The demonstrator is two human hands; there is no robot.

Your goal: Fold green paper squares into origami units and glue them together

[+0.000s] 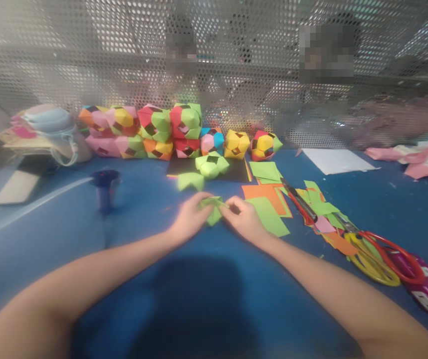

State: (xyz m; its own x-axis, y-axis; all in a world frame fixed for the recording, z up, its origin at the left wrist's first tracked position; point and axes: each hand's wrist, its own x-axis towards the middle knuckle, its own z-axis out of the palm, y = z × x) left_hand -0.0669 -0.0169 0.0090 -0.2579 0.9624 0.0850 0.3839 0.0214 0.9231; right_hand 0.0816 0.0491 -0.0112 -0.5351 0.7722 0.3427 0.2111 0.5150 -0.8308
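Green folded paper between both hands' fingertips, grip nearly closed on it.

Paper models and scissors show a craft workspace.

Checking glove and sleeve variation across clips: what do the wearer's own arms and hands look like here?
Left hand and right hand are both ungloved. Left arm and right arm show no sleeve, watch or bracelet, and no visible markings. Blur hides any finer detail.
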